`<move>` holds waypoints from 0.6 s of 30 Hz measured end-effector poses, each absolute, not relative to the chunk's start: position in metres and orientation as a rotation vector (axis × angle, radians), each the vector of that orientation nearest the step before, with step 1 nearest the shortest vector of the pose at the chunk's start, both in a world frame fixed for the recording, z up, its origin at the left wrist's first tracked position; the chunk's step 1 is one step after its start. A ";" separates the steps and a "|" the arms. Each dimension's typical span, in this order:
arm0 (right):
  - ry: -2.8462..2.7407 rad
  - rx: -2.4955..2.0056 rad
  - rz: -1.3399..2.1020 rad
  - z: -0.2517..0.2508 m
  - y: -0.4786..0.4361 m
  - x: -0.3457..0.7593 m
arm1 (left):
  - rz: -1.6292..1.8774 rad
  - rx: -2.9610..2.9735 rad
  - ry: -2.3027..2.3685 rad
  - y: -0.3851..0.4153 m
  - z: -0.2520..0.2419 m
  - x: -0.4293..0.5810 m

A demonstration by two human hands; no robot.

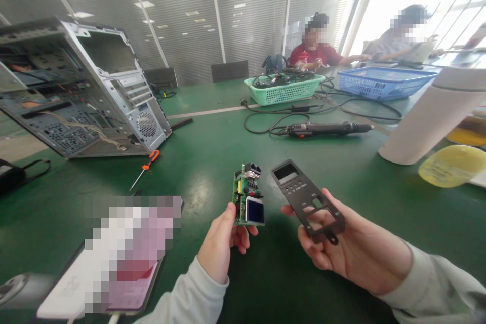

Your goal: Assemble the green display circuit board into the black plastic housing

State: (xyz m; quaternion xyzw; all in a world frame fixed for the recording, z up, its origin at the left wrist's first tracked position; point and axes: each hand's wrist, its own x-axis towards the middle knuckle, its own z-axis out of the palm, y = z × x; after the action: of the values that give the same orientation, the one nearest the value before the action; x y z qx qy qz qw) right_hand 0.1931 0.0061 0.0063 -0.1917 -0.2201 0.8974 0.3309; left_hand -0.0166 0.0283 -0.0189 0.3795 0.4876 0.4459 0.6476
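Observation:
My left hand point(222, 243) pinches the lower end of a small green circuit board point(247, 195) with a blue square screen and black ports at its far end, held upright above the green table. My right hand point(341, 245) grips a flat black plastic cover panel point(306, 197) with a window cut-out and small button holes, tilted away to the right of the board. Board and panel are close but apart.
An open computer case point(81, 88) lies on its side at the left, an orange-handled screwdriver point(146, 164) before it. An electric screwdriver point(326, 129) with cable, green basket point(283, 88), blue basket point(383, 81), white cylinder point(429, 116), phone point(114, 268). Two people sit far back.

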 end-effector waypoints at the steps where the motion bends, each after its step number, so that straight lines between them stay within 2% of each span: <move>1: -0.608 -0.537 2.318 0.007 0.006 0.193 | 1.014 0.861 1.109 0.028 -0.018 -0.017; 4: -0.807 -0.699 2.105 0.003 0.005 0.193 | 1.012 0.856 1.108 0.028 -0.016 -0.017; 8: -1.303 -0.848 1.562 -0.006 0.003 0.193 | 1.015 0.850 1.111 0.029 -0.015 -0.016; 11: -1.609 -0.844 1.064 -0.003 0.000 0.192 | 1.013 0.860 1.124 0.028 -0.015 -0.016; 15: -1.968 -1.059 0.228 0.014 -0.003 0.195 | 1.017 0.868 1.125 0.028 -0.013 -0.016; 18: -2.076 -1.089 -0.111 0.020 -0.002 0.212 | 1.016 0.868 1.133 0.027 -0.011 -0.016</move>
State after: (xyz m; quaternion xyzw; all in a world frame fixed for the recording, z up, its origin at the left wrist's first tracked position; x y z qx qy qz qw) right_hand 0.2118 -0.0020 0.0197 -0.4280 -0.8155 -0.0437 0.3871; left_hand -0.0158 0.0272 -0.0111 0.3805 0.4967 0.4455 0.6404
